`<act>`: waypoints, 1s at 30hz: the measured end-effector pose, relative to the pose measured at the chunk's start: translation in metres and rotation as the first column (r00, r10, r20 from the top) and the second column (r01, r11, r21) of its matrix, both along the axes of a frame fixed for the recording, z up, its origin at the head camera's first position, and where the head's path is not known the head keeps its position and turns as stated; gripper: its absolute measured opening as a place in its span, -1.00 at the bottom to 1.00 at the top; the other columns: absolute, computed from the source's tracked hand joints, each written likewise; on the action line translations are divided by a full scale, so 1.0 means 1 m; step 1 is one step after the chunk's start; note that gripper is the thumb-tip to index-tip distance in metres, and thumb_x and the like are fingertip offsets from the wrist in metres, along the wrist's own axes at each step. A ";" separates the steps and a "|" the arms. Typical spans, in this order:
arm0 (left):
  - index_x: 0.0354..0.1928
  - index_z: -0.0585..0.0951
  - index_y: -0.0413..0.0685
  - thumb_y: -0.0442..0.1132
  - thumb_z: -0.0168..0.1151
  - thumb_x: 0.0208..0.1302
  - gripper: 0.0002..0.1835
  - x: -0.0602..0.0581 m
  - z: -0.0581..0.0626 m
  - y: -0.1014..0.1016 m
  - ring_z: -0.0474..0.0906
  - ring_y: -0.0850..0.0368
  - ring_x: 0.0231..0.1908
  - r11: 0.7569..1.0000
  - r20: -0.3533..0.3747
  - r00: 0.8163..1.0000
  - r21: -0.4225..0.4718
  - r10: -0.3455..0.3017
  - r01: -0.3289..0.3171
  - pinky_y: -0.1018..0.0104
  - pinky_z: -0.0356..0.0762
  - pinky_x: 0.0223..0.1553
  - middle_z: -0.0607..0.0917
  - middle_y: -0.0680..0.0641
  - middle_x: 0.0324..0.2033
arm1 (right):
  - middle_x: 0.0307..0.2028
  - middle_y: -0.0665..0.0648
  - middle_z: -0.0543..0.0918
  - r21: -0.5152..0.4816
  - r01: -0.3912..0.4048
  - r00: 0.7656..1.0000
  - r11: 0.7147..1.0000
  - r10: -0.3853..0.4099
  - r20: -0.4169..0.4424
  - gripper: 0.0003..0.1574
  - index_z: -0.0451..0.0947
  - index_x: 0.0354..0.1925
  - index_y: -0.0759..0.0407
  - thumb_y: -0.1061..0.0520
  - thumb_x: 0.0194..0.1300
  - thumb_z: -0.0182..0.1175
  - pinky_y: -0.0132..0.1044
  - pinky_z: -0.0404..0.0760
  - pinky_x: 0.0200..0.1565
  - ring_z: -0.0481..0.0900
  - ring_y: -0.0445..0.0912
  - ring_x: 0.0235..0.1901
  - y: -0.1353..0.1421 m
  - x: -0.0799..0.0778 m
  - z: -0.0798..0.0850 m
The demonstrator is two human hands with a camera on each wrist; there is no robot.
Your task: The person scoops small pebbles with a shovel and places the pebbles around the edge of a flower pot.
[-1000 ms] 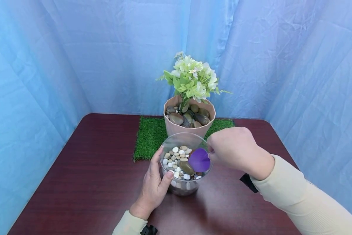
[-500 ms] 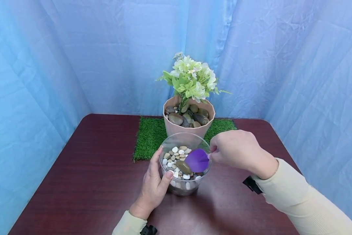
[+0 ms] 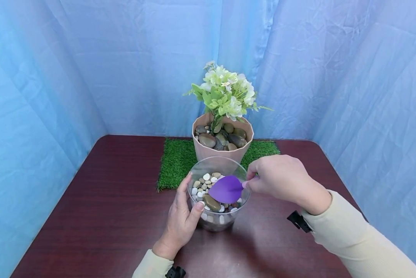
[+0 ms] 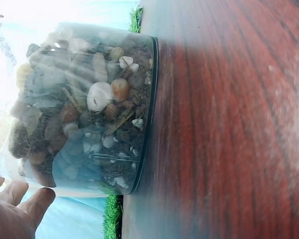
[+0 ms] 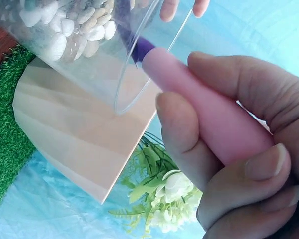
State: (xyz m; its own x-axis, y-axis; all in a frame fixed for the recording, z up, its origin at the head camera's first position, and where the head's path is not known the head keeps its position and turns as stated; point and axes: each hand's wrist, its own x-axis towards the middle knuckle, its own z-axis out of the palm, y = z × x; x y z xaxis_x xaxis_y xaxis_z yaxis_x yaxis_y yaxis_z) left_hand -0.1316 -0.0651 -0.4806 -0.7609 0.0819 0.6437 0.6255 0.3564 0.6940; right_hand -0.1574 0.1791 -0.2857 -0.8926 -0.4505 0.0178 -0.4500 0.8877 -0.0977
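A clear round container [image 3: 217, 223] holds white, tan and brown pebbles [image 3: 202, 190] and one larger olive-brown stone [image 3: 212, 202]. My left hand [image 3: 181, 216] grips its left side, thumb at the near rim; in the left wrist view, fingertips [image 4: 40, 201] lie against the clear wall. My right hand [image 3: 281, 175] holds a small garden trowel, its purple blade [image 3: 226, 189] inside the container over the pebbles, right beside the larger stone. The right wrist view shows the fingers wrapped round the trowel's pink handle [image 5: 209, 109].
Directly behind the container stands a pale pink faceted pot [image 3: 222, 154] with large stones and a white-flowered artificial plant [image 3: 225, 92]. It rests on a green turf mat [image 3: 176, 166]. Blue curtains [image 3: 152, 69] surround the dark red wooden table [image 3: 117, 208].
The trowel blade has moved left across the pebbles, and the larger stone has shifted slightly left and toward the near rim. My left hand has stayed in place.
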 end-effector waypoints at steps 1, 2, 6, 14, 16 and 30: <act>0.50 0.01 -0.10 0.05 0.02 0.42 -0.24 0.000 0.000 0.000 0.34 -0.16 0.29 1.000 0.001 1.000 0.001 -0.001 0.001 0.34 0.21 0.32 0.24 -0.14 0.41 | -0.72 -0.33 0.42 0.003 -0.003 1.000 1.000 0.003 -0.010 -0.95 0.66 -0.47 -0.41 -0.16 0.08 0.36 -0.26 0.32 -0.66 0.37 -0.29 -0.63 0.000 0.000 0.000; 0.50 0.01 -0.11 0.04 0.03 0.42 -0.24 0.000 0.000 0.000 0.34 -0.16 0.29 1.000 0.002 1.000 0.004 -0.004 0.004 0.34 0.21 0.32 0.24 -0.15 0.41 | -0.72 -0.32 0.41 0.009 -0.001 1.000 1.000 0.001 -0.017 -0.94 0.66 -0.48 -0.41 -0.15 0.08 0.36 -0.26 0.31 -0.66 0.37 -0.29 -0.64 -0.001 0.001 0.000; 0.50 0.02 -0.12 0.02 0.04 0.42 -0.24 0.000 0.000 0.001 0.35 -0.17 0.28 1.000 -0.002 1.000 0.011 -0.012 0.012 0.35 0.21 0.31 0.24 -0.16 0.41 | -0.68 -0.34 0.43 0.039 -0.004 1.000 0.999 0.006 -0.027 -0.91 0.66 -0.47 -0.42 -0.12 0.07 0.38 -0.25 0.30 -0.68 0.38 -0.30 -0.63 -0.002 0.001 0.001; 0.49 0.02 -0.15 0.04 0.02 0.43 -0.24 -0.002 0.000 0.001 0.32 -0.20 0.30 1.000 -0.022 1.000 0.022 -0.021 0.021 0.34 0.21 0.32 0.23 -0.18 0.41 | -0.59 -0.42 0.49 0.046 -0.031 1.000 0.998 0.031 0.000 -0.87 0.64 -0.51 -0.44 -0.18 -0.01 0.44 -0.23 0.36 -0.64 0.43 -0.34 -0.59 -0.002 0.001 -0.002; 0.49 0.02 -0.15 0.06 0.01 0.43 -0.24 -0.001 0.000 0.001 0.31 -0.20 0.30 1.000 -0.020 1.000 0.021 -0.020 0.020 0.35 0.21 0.32 0.22 -0.18 0.41 | -0.58 -0.43 0.50 0.040 -0.031 0.999 0.999 0.031 0.013 -0.87 0.64 -0.51 -0.45 -0.21 -0.03 0.45 -0.23 0.37 -0.63 0.43 -0.35 -0.58 -0.002 0.001 -0.004; 0.49 0.02 -0.15 0.08 -0.01 0.43 -0.24 -0.002 0.000 0.001 0.32 -0.20 0.29 1.000 -0.024 1.000 0.016 -0.016 0.016 0.34 0.21 0.32 0.23 -0.19 0.41 | -0.65 -0.38 0.49 -0.023 -0.043 0.999 0.999 0.044 0.020 -0.89 0.64 -0.47 -0.41 -0.24 0.01 0.41 -0.28 0.38 -0.60 0.41 -0.34 -0.59 0.007 0.000 -0.013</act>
State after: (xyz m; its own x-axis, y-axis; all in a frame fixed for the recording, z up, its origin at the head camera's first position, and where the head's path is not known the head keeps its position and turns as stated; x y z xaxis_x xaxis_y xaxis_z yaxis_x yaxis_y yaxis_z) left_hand -0.1335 -0.0645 -0.4810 -0.7440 0.0835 0.6629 0.6475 0.3352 0.6844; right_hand -0.1578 0.1858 -0.2985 -0.8724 -0.4886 0.0104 -0.4858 0.8647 -0.1273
